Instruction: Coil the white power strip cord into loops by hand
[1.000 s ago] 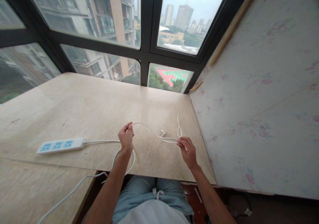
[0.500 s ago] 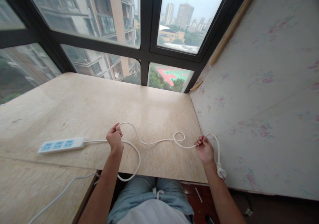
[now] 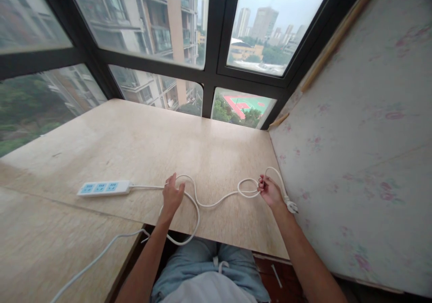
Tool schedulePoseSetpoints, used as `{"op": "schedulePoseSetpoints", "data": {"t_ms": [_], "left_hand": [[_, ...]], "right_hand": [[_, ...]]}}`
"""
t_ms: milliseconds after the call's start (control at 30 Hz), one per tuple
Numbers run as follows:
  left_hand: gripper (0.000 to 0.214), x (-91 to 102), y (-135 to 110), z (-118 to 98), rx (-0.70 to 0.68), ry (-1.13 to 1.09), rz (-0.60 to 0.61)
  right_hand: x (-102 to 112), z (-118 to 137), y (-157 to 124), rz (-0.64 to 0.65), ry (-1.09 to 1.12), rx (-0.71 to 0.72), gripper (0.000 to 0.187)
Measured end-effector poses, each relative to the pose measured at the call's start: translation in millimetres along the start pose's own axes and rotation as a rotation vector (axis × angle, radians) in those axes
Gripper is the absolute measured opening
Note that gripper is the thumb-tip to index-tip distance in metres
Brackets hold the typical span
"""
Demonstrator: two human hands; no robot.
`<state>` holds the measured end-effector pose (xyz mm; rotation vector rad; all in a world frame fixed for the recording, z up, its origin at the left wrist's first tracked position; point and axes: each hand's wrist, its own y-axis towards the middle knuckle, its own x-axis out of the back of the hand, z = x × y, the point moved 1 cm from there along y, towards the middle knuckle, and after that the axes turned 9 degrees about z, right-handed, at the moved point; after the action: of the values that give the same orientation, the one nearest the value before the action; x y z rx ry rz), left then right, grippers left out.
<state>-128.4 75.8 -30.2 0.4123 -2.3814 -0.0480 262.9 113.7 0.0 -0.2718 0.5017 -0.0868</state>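
A white power strip [image 3: 104, 188] with blue sockets lies on the pale wooden table [image 3: 135, 145]. Its white cable [image 3: 216, 200] runs right in loose curves. My left hand [image 3: 173, 195] rests on the cable where it loops, its fingers partly spread over the cord. My right hand [image 3: 269, 190] is closed, pinching the cable near a small loop. The white plug [image 3: 290, 206] hangs just right of that hand, by the wall.
A flowered wall panel [image 3: 354, 136] stands close on the right. Dark-framed windows [image 3: 212, 64] run along the far edge of the table. Another white cable [image 3: 91, 262] crosses the lower board [image 3: 50, 249] at front left. My lap sits under the table edge.
My hands spread wide apart with the cable, then came partly back together. My left hand has loosened from a pinch to rest on the cord. The view has shifted left.
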Motion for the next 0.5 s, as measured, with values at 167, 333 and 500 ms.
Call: {"op": "schedulePoseSetpoints", "data": {"t_ms": [167, 333, 500], "left_hand": [[0.041, 31.2, -5.7, 25.7, -0.010, 0.090, -0.077], [0.034, 55.9, -13.6, 47.6, -0.018, 0.195, -0.016], [0.034, 47.5, -29.3, 53.0, -0.058, 0.290, 0.074]], "right_hand": [[-12.6, 0.7, 23.7, 0.017, -0.008, -0.076, 0.010], [-16.1, 9.6, 44.6, 0.002, -0.022, -0.137, 0.013], [-21.9, 4.7, 50.7, 0.008, -0.075, -0.188, 0.017]]}}
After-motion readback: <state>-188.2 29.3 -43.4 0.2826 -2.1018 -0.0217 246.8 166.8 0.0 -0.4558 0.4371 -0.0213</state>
